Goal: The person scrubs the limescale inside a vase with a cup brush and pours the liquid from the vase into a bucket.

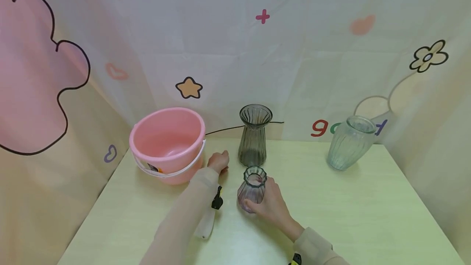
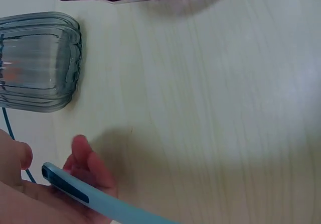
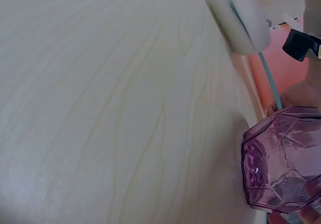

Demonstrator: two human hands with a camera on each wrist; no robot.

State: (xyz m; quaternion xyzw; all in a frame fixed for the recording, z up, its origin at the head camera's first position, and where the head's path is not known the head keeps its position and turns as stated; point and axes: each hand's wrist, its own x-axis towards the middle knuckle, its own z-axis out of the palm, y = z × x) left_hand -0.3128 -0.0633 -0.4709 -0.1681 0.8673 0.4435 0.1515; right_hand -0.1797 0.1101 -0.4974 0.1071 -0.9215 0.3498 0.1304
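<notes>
My right hand (image 1: 273, 204) grips a small fluted glass vase (image 1: 250, 194), purple below and greenish at the scalloped rim, from its right side near the middle of the table. In the right wrist view the purple faceted base (image 3: 283, 166) of this vase shows, with fingertips behind it. My left hand (image 1: 218, 162) holds a sponge bottle brush by its light blue handle (image 2: 110, 204), beside the pink bucket. The brush's white sponge head (image 3: 241, 20) points back toward me, partly hidden under the left forearm in the head view.
A pink bucket (image 1: 167, 111) with a white handle stands at the left. Behind the small vase is a tall grey glass vase (image 1: 253, 144). A pale green glass vase (image 1: 347, 146) stands at the back right. Printed cloth (image 1: 220, 44) hangs behind the table.
</notes>
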